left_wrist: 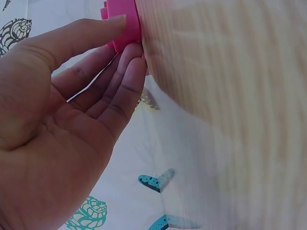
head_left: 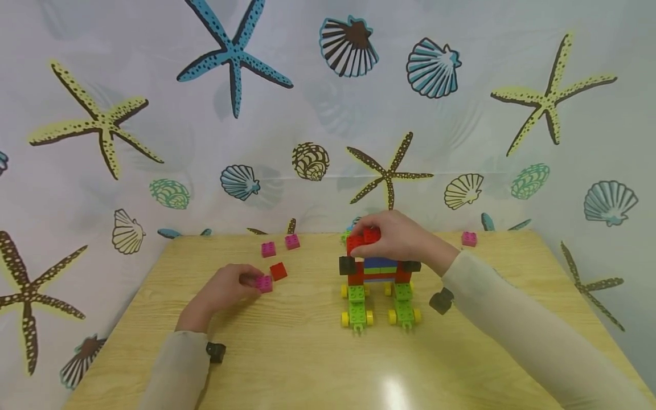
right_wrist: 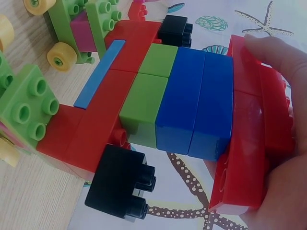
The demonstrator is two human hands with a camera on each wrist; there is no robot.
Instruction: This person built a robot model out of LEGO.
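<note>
Pink brick sits pinched at my left fingers on the desk: light, rigid, slick; grip its side walls. My right fingers clamp the red bricks topping the model.

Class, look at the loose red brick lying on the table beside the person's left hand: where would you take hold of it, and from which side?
Pinch the red brick across two opposite flat side walls, coming down from above. It seems to lie flat on the table, so the sides are open. The left hand, pinching a pink brick, crowds its near-left corner, so approach from the right.
</note>
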